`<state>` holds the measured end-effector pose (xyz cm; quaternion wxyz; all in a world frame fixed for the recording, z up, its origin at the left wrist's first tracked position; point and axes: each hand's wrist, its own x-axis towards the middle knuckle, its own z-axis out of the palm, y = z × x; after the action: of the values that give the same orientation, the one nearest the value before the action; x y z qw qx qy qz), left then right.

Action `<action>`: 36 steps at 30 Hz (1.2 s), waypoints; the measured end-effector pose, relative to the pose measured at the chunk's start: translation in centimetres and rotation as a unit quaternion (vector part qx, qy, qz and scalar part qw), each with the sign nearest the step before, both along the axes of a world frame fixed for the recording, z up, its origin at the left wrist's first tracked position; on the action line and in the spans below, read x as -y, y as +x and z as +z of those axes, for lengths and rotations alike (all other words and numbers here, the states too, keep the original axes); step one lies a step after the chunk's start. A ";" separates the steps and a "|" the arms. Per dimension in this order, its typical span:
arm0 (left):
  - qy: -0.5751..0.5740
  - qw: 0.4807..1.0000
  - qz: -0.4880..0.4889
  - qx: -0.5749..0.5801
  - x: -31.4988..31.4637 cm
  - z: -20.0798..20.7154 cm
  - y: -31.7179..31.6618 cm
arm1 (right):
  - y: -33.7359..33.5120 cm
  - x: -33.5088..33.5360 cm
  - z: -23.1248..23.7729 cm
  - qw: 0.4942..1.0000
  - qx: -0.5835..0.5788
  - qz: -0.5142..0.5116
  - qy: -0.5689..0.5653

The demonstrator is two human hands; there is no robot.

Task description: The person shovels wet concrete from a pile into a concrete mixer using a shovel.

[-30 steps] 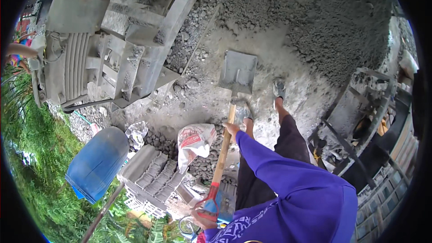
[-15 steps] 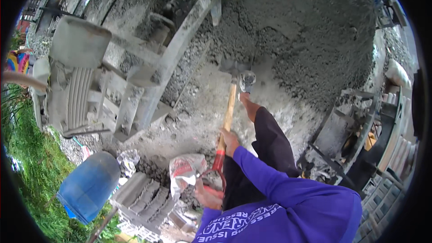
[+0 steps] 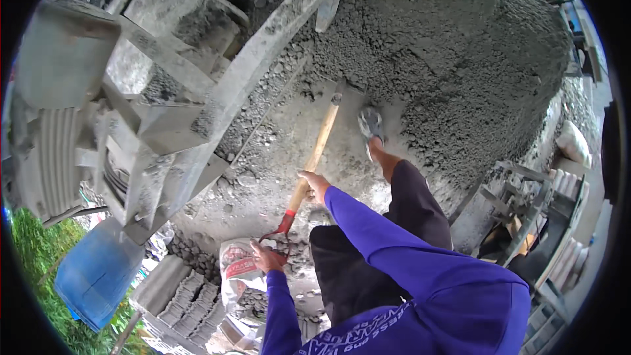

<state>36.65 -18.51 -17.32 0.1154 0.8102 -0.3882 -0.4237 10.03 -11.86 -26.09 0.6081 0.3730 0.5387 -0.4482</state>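
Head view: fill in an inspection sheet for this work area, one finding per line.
Surface: grey ground, caked and strewn with loose gravel.
Job's things: shovel with a wooden shaft and red grip, its blade end pushed into the foot of the grey gravel mix heap.
Clutter: printed sack, stacked grey blocks, blue drum.
Grippers: left hand grips the red grip; right hand grips the shaft midway.
Cables: nothing seen.
Surroundings: cement-caked mixer frame on the left, metal machine parts on the right, grass at lower left.
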 end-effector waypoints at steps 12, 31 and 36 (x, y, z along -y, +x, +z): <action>-0.129 0.972 0.198 0.003 -3.0 1.4 -6.8 | -23.0 -3.2 -20.0 0.960 -0.208 -0.187 -0.027; 0.135 0.974 -0.184 0.011 0.0 22.7 -17.4 | -23.4 -37.7 15.8 0.867 -0.290 -0.319 0.249; 0.304 0.761 -0.558 -0.129 2.7 11.3 -16.3 | -31.2 -42.8 23.5 0.840 -0.367 -0.181 0.355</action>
<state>20.35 -21.21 -6.00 -0.3448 0.3808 -0.6039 -0.6095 -21.15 30.97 -2.56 0.0998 0.4631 0.7673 -0.4323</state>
